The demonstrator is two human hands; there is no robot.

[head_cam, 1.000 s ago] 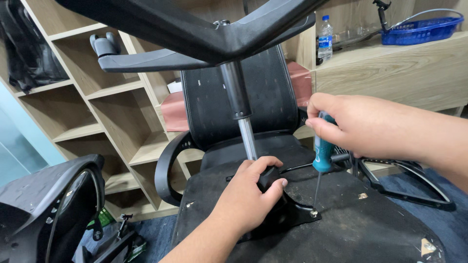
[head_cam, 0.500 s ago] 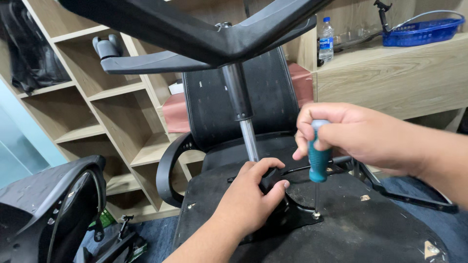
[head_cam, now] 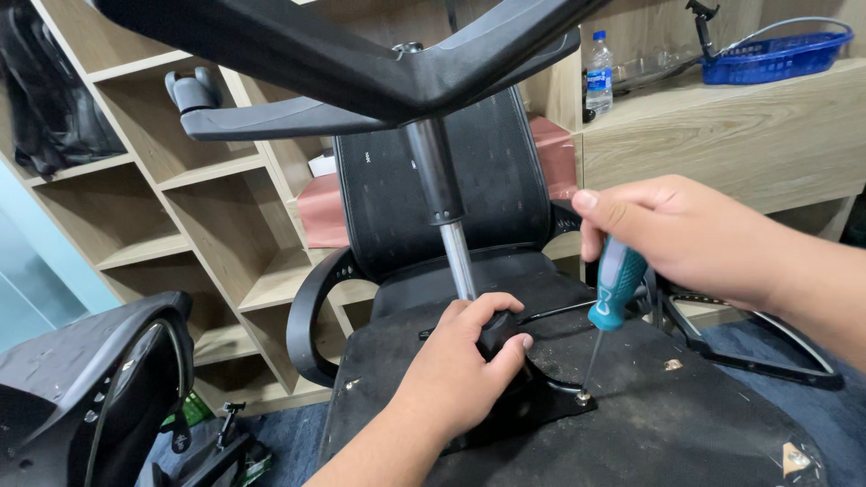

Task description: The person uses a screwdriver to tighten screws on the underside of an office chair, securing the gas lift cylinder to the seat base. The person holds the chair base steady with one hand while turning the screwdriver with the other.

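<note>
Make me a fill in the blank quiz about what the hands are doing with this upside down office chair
1. The right hand holds a screwdriver whose handle is ____ in colour.
2. The screwdriver's tip sits on a screw in the black ____ plate fixed to the seat underside.
3. The left hand grips the mechanism at the foot of the shiny ____ column.
4. On the wooden counter at the back stands a basket coloured ____.

Missing words: teal; metal; gas-lift; blue

An office storeroom or repair corner: bare wooden cubby shelves [head_cam: 180, 225] (mostly empty), several black office chairs [head_cam: 442, 189] standing about behind the gripped screwdriver [head_cam: 615, 287], blue carpet [head_cam: 812, 406].
</note>
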